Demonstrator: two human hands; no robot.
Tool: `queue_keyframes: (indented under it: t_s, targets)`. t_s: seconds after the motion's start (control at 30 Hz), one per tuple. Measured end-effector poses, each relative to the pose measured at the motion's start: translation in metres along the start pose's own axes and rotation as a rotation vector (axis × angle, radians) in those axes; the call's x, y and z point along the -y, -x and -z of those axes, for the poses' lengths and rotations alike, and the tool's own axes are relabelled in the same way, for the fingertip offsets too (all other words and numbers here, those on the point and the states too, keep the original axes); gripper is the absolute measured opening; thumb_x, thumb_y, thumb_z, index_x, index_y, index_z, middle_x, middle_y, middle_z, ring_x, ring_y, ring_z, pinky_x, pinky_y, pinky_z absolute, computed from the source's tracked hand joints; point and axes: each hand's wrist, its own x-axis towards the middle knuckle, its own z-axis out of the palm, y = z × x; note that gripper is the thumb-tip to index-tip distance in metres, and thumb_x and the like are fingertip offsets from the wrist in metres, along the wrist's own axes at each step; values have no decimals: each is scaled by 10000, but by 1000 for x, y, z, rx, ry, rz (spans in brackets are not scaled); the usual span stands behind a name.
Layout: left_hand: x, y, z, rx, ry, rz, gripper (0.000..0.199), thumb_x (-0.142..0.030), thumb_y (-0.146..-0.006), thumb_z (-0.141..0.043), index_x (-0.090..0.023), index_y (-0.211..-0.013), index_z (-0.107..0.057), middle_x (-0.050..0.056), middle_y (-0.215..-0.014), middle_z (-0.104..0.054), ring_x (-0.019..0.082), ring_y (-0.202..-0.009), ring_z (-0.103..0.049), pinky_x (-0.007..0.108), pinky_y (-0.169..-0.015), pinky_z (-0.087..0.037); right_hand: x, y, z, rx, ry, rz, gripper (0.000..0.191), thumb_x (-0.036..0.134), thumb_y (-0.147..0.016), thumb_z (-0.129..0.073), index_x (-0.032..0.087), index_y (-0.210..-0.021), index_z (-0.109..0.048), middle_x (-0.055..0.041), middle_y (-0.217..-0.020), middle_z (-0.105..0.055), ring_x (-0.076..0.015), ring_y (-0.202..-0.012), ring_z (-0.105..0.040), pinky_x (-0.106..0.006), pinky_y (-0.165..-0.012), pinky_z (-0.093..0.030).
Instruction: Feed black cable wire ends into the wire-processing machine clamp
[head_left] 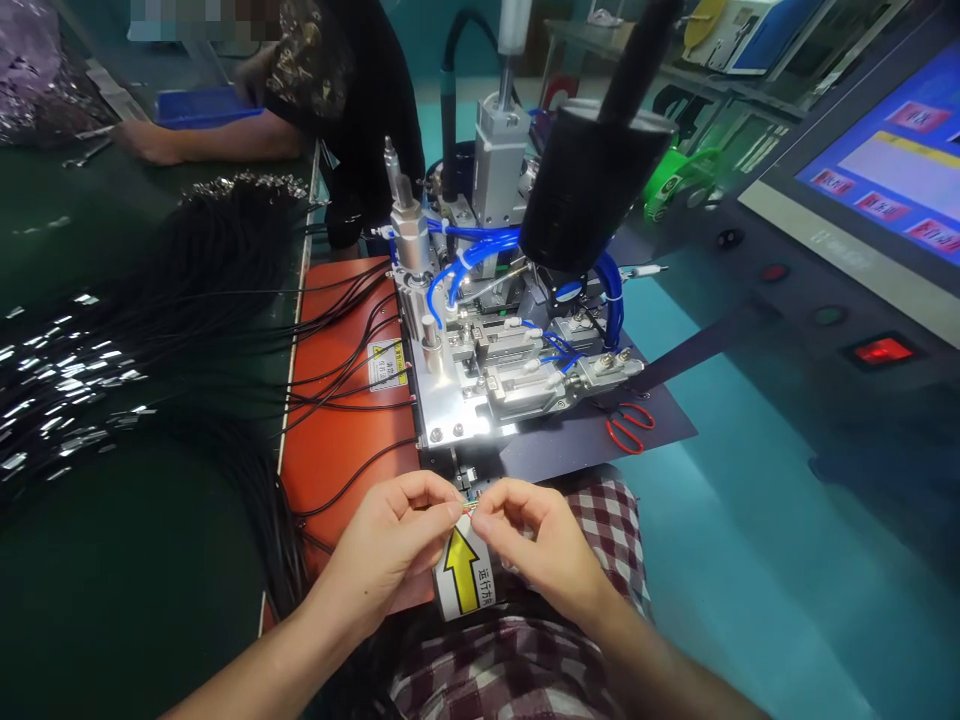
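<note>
Head: wires [470, 506] between fingers [444, 519], blue tray [199, 107]

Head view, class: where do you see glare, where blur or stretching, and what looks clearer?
In the head view, glare whitens the machine's metal plate; toward its left edge, shiny cable ends smear into streaks; at upper right, the screen looks stretched and soft; the left hand and right hand look clearer, but the thin wires they pinch lack detail.

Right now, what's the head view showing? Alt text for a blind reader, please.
A person's left grip and right grip, both bare, hold thin coloured wires beside a yellow arrow, before a metal machine with blue tubes. Black cables lie to the left.
</note>
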Motion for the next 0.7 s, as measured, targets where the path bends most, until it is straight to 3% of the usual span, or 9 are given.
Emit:
queue_keyframes:
  t_s: [0.13, 0.33, 0.7]
  targets:
    - [2, 1, -2, -22, 0, -20, 156, -247, -749, -656, -129, -708, -563, -101, -439, -362, 15, -384, -216, 166, -397, -111, 1, 4, -9, -60, 9, 15, 158, 248, -777, -611, 149, -672, -548, 50, -567, -437, -79, -523, -360, -212, -492, -304]
    - [3, 4, -4, -39, 12, 1, 167, -280, -759, -643, -140, -730, -557, -110, -425, -321, 17, -384, -186, 146, -389, -123, 5, 0, -1, -67, 9, 34, 144, 282, -775, -608, 148, -734, -575, 41, -588, -457, -88, -524, -388, -218, -490, -323]
    - [5, 5, -5, -52, 5, -48, 181, -279, -748, -661, -129, -732, -562, -101, -455, -380, 10, -401, -221, 140, -415, -162, -1, -6, -7, -102, -71, 41, 149, 271, -752, -629, 165, -688, -546, 64, -555, -420, -73, -491, -348, -212, -461, -276]
